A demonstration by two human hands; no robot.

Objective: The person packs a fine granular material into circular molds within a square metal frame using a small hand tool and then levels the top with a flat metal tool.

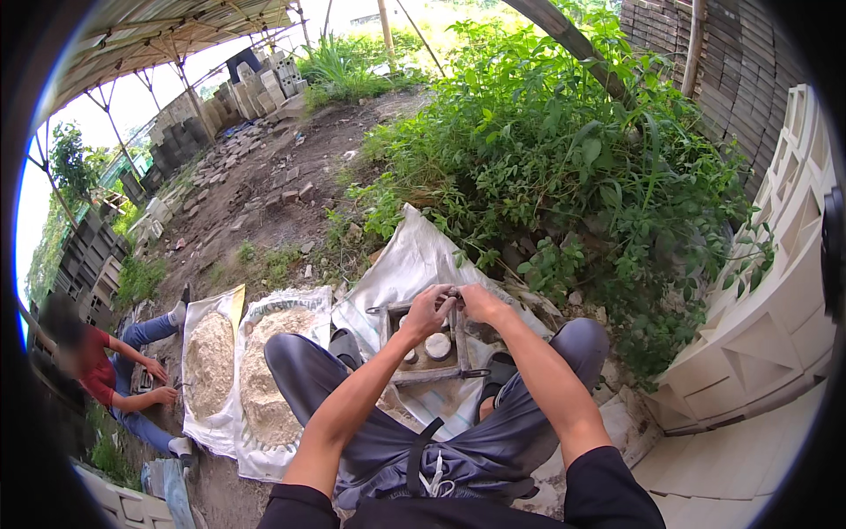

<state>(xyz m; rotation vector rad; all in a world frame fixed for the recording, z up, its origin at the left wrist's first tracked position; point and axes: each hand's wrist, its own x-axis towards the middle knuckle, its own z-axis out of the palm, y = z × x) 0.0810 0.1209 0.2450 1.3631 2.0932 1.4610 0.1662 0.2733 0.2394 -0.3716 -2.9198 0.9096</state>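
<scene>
My left hand (426, 315) and my right hand (481, 305) meet over the far side of a square grey frame (414, 376), fingers curled in close together. A small dark bit shows between the fingertips, too small to name. The frame lies between my feet on a spread white woven sack (408, 247). Hook-like ends stick out at two of its corners, and a bar runs along its right part. Inside it sit pale round pieces, the clearest being a whitish disc (438, 346) near the middle. My hands and forearms hide part of the frame's far edge.
To my left lie two white sacks bearing pale sandy powder (211, 366). Beyond them a person in a red shirt (99, 370) sits with both hands low. Leafy plants (564, 167) grow ahead, and pale patterned blocks (749, 326) stand stacked at right.
</scene>
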